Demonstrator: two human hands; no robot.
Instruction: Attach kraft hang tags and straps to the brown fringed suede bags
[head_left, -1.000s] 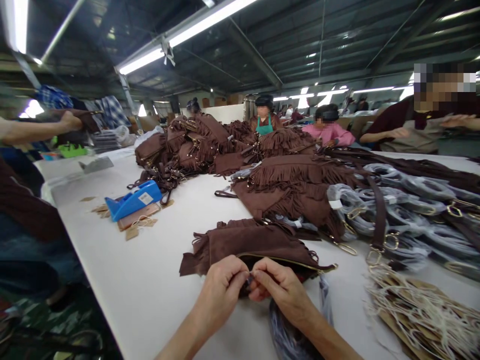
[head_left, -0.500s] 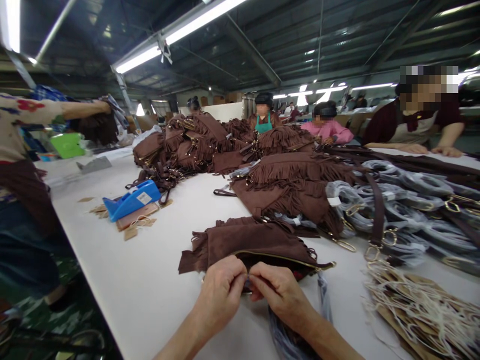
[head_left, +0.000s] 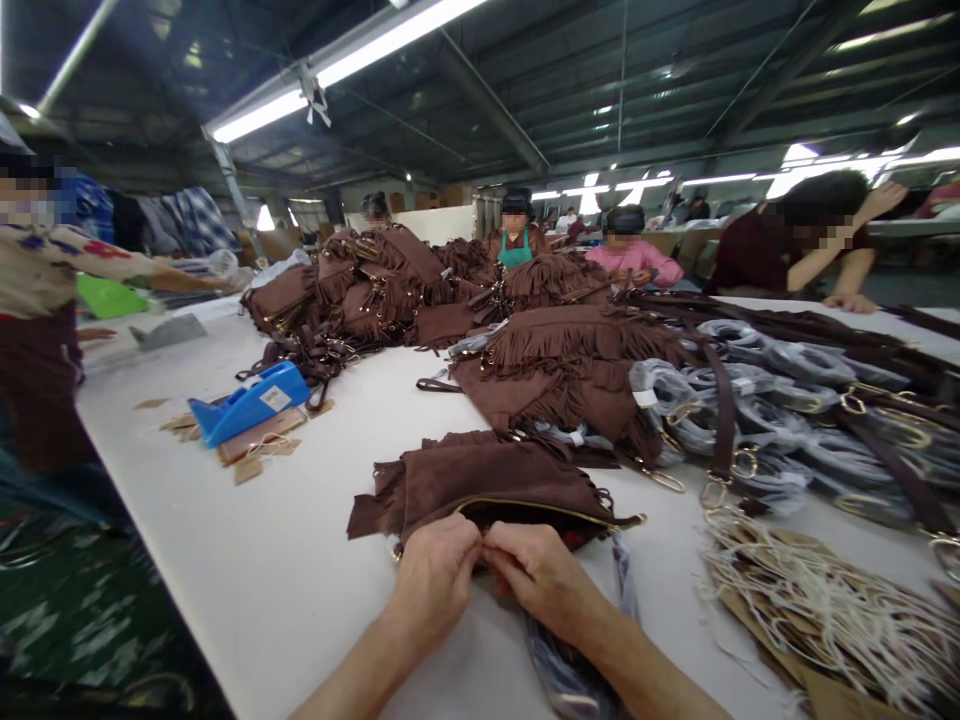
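Observation:
A dark brown fringed bag point(head_left: 495, 475) lies in front of me on the white table, its gold zipper undone and its mouth gaping towards me. My left hand point(head_left: 439, 560) is closed in a pinch at the near edge of that opening. Closed the same way, my right hand point(head_left: 536, 570) meets it fingertip to fingertip. What the fingers pinch is small and hidden by them. Below my right wrist, a plastic-wrapped strap point(head_left: 566, 665) lies partly covered by the forearm.
Brown tags with white strings point(head_left: 832, 610) are heaped at right. Wrapped straps with gold clasps point(head_left: 780, 430) lie behind them. More fringed bags point(head_left: 375, 290) are piled beyond. A blue tape dispenser point(head_left: 251, 403) stands left on the white table point(head_left: 180, 530). Several co-workers are around it.
My hands stay together at the bag's opening, with the fingertips slightly shifted. The view has turned a little to the right. At right, a co-worker has bent forward and raised a hand to the head.

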